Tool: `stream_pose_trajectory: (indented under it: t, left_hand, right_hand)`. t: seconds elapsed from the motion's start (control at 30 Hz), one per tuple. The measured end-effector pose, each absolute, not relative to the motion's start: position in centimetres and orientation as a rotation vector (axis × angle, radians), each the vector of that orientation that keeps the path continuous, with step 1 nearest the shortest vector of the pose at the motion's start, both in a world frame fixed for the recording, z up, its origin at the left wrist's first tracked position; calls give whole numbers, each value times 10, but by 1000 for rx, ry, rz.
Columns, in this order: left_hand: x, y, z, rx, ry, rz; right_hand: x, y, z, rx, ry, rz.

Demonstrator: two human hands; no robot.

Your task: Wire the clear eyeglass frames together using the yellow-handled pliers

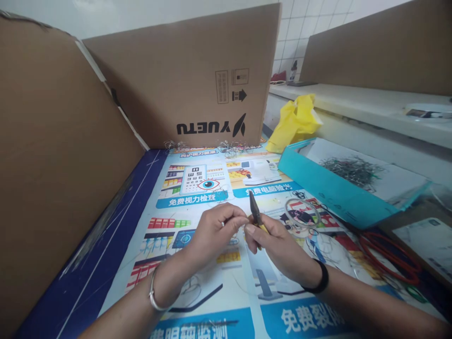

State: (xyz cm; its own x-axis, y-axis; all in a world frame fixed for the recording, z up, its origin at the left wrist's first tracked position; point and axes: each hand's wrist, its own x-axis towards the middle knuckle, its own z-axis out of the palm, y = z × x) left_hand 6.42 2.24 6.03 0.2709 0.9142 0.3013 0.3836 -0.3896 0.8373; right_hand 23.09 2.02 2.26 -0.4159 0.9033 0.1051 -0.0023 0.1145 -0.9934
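Observation:
My right hand (273,238) is wrapped round the yellow handles of a pair of pliers (254,209), whose dark jaws point up and away from me. Close beside it, the thumb and fingertips of my left hand (215,230) are pinched together, near the right thumb and index finger. Whatever the left fingertips hold is too small to make out. Both hands are above a printed poster sheet (197,200) with thin loose wires on it. A coil of clear wire or tubing (286,212) lies just beyond my right hand.
A turquoise box (318,195) at right holds a heap of small metal wire pieces (349,170). Behind it is a yellow bag (294,122). Red cord loops (388,259) lie at far right. Cardboard panels (169,80) stand at the back and left; wire scraps (228,148) gather at their foot.

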Motion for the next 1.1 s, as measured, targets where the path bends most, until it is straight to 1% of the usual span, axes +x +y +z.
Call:
stream_pose_trajectory:
  t: [0.1, 0.17, 0.27, 0.4, 0.57, 1.1]
  left_hand:
    - [57, 22, 67, 2002, 1311, 1235]
    - [54, 22, 72, 1948, 1380, 1319]
    - [52, 21, 75, 1847, 1361, 1376]
    - [55, 21, 73, 1821, 1319, 1339]
    - [57, 21, 69, 1823, 1305, 1283]
    - [55, 21, 68, 1896, 1311, 1224]
  right_hand:
    - [228, 14, 25, -839, -1508, 1546]
    - [226, 8, 27, -796, -1493, 1654]
    - [222, 1, 27, -759, -1528, 1729]
    - [219, -2, 25, -772, -1499, 1788]
    - [220, -1, 24, -880, -1493, 1769]
    - [219, -3, 18, -948, -1535, 1752]
